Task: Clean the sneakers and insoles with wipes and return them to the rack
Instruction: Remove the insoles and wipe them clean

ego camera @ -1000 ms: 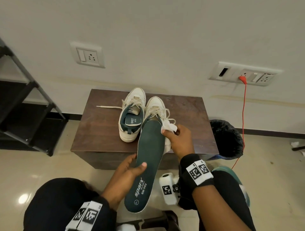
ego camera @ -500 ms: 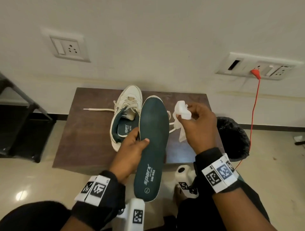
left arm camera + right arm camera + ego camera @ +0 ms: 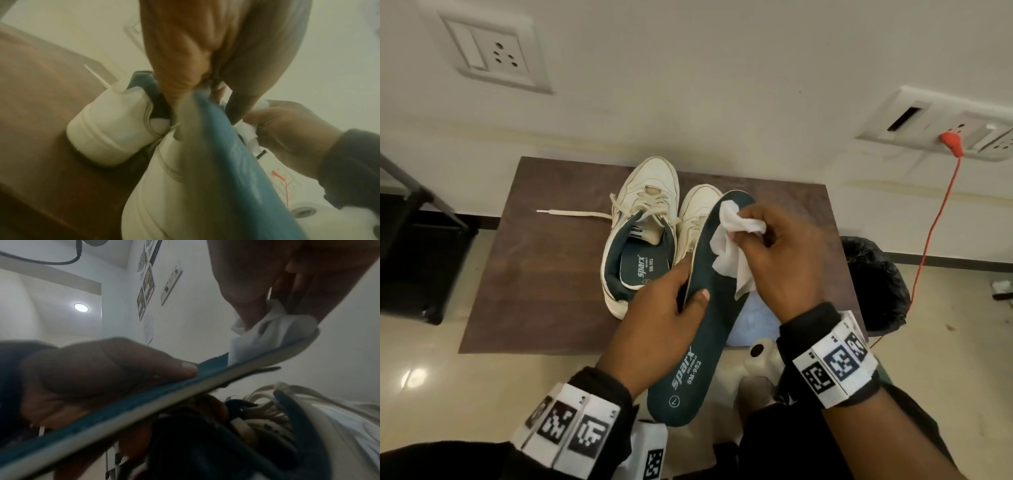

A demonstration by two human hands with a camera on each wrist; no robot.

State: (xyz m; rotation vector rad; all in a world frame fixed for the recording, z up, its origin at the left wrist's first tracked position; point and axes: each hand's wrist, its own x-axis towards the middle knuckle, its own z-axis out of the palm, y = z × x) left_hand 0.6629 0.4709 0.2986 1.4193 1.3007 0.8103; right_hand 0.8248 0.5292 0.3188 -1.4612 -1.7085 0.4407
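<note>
1. At the lower centre of the head view we are gripping the insole (image 3: 700,329) with our left hand (image 3: 654,329), thumb on its green top face and fingers curled under its left edge, about mid-length. The insole is running from the bottom centre up toward the middle of the frame, held in the air above the table's near edge.
2. We are judging it light, thin and bendy; the right wrist view is showing a slim foam edge (image 3: 127,418). Holding near the middle is probably keeping the far end from drooping under pressure.
3. Right of centre, our right hand (image 3: 784,260) is pinching a bunched wipe (image 3: 736,236) and pressing it on the toe end. The wipe is looking soft and limp, so a firm pinch is suiting it.
4. Beyond, at mid-frame, two sneakers (image 3: 643,229) are sitting side by side on the brown table (image 3: 544,274), the left one showing its own insole inside and a lace trailing left. They are looking light and stiff-soled; the heel or collar would make a sound hold.
5. At the far left edge part of a dark rack (image 3: 417,219) is showing.
</note>
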